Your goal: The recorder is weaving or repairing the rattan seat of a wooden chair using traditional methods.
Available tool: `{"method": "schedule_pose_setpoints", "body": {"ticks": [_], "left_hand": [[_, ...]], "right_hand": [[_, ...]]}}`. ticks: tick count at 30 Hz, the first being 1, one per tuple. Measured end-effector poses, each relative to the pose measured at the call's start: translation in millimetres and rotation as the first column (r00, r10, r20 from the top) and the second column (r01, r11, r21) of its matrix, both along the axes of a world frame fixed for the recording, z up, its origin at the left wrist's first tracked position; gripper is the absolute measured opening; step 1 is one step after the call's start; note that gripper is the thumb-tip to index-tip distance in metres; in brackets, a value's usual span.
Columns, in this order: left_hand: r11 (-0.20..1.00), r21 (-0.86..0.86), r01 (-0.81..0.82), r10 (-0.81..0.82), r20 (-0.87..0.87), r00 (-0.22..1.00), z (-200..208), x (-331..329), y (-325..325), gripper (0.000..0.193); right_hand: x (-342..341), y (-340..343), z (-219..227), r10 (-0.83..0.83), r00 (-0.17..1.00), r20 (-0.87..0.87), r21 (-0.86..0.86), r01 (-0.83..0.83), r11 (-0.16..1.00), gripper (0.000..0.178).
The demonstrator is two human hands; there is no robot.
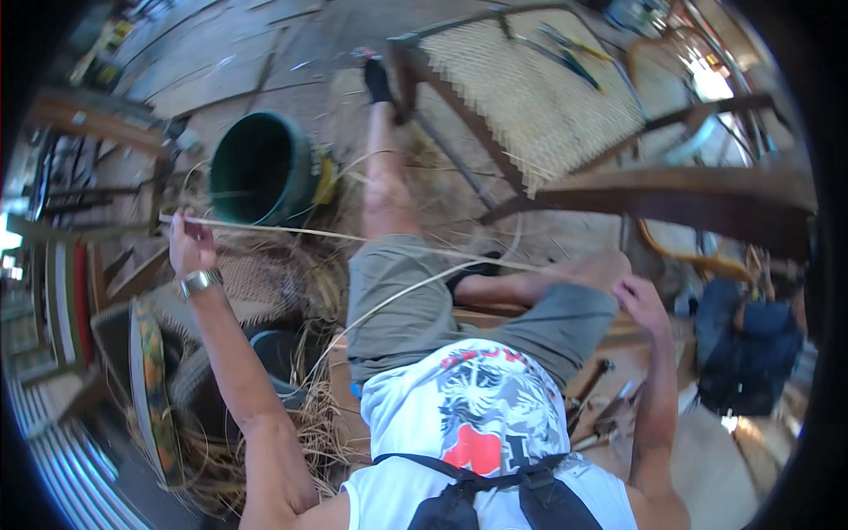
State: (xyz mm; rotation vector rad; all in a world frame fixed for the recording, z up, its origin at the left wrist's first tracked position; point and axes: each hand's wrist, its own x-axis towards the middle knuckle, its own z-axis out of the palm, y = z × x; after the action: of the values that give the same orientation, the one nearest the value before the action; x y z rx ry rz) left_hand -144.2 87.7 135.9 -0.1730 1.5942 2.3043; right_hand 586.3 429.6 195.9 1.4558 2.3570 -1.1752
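A long pale cane strip [291,230] runs across my lap, stretched from one hand to the other. At the far left end my left hand [193,246] pinches it, with a watch on the wrist. On the right, my right hand [642,303] is closed near my knee at the strip's other end; its fingertips show only in part. A looser length of cane [397,296] curves over my left thigh toward the lower left. Ahead and to the right stands a dark wooden chair frame [468,124] with a woven cane panel [530,79].
Hand tools [574,57], one with yellow handles, lie on the panel. A dark green bucket [258,168] stands ahead of my left hand. Loose cane strips [322,433] heap beside my left arm. More tools [605,402] rest on wood near my right arm. A seated person [746,344] is at right.
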Motion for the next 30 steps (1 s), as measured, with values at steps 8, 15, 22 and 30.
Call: {"method": "schedule_pose_setpoints", "body": {"ticks": [8, 15, 22, 30], "left_hand": [[0.984, 0.07, 0.162, -0.12, -0.408, 0.905, 176.2, -138.8, -75.2, 0.015], [0.474, -0.819, -0.324, -0.524, -0.558, 0.644, 166.3, -101.2, 4.9, 0.06], [0.274, -0.539, 0.796, -0.859, -0.509, -0.048, 115.6, 216.7, 85.9, 0.069], [0.079, -0.34, 0.937, -0.997, -0.048, 0.067, 84.7, 176.2, 47.6, 0.029]], "right_hand": [[-4.2, -15.6, -1.4, 0.274, 0.935, 0.224, 0.499, -0.352, 0.792, 0.02], [-176.1, -99.6, 38.5, 0.121, 0.959, -0.257, 0.294, -0.041, 0.955, 0.02], [-321.4, -140.3, 47.4, 0.311, 0.634, -0.708, -0.052, -0.486, 0.872, 0.022], [-265.2, -100.9, 35.6, 0.009, 0.586, -0.81, -0.305, -0.434, 0.848, 0.021]]}}
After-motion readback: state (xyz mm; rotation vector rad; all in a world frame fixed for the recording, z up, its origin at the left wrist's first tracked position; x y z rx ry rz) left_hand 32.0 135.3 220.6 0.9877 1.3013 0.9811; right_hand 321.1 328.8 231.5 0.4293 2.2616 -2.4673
